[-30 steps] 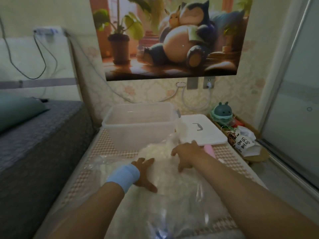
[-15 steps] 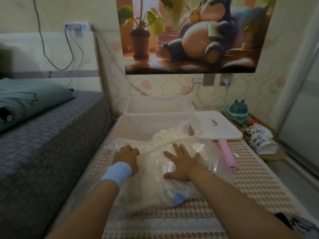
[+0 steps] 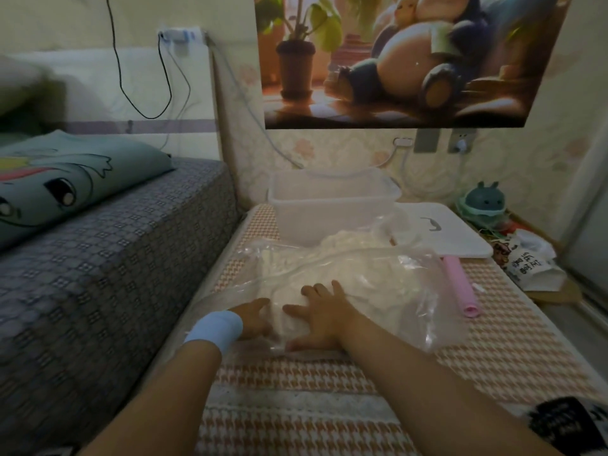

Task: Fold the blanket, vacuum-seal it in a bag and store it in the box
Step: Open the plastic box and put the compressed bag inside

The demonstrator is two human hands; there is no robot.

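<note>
Head cam — forward n down, close over mat (image 3: 493, 350).

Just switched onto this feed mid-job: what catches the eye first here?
Centre frame, a clear plastic bag stuffed with a white blanket lies on the checked mat. The right hand is flat on it with fingers spread, and the left hand is at its near edge. Just behind stands an open clear box, its white lid to the right, and a big cartoon poster fills the wall above.

bag (image 3: 378, 284) before box (image 3: 332, 205); lid (image 3: 444, 232) right of box
</note>
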